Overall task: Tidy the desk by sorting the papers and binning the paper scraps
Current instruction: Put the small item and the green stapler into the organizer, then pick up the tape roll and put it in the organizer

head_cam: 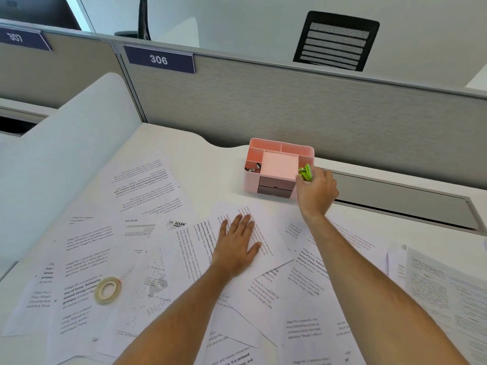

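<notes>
Sorting has barely begun, by the look of it — the loose white printed paper sheets lie scattered and overlapping across most of the white worktop, facing different ways, with no neat pile in sight. A thicker set of printed pages lies at the right edge. No clear scraps and no bin are in view, so the binning seems not yet done.

The left hand rests flat on a sheet near the middle, fingers straight and spread, pinning it down. The right hand reaches past the papers and pinches a small lime-green clip-like object just above the right side of the pink plastic desk organiser — whether going in or coming out, cannot tell.

The organiser stands against the grey partition. Its left compartment holds a few small dark metal clips; the middle holds a pink note block; the back compartments look empty; two grey drawers are closed.

A roll of clear tape sits on the papers at lower left.
</notes>
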`<action>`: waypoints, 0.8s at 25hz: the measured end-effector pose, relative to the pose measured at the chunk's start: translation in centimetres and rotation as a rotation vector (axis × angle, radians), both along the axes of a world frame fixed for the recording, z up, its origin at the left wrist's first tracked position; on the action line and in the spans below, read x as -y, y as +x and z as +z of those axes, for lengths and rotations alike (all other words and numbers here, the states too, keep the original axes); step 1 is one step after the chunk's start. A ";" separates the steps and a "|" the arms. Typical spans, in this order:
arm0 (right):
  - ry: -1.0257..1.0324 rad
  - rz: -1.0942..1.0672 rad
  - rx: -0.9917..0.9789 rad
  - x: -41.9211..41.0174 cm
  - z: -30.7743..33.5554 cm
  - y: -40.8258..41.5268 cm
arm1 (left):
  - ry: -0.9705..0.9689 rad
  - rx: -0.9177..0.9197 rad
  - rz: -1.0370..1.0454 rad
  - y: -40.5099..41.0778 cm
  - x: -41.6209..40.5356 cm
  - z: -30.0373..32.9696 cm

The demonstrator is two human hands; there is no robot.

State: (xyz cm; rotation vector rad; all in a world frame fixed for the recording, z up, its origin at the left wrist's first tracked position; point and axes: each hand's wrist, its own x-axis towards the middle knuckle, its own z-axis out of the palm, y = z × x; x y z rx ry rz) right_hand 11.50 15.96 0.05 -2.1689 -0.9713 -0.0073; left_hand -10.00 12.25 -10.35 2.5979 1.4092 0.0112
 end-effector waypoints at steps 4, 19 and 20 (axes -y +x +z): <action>0.030 0.078 -0.009 3.7 -1.2 -1.8 | -0.054 0.034 -0.011 -0.1 -0.1 0.4; -0.274 0.415 0.133 12.5 -3.6 -9.5 | 0.051 0.279 0.477 -17.4 4.3 3.9; -0.301 0.435 0.150 12.9 -3.7 -10.2 | 0.031 0.231 0.522 -18.9 5.0 3.8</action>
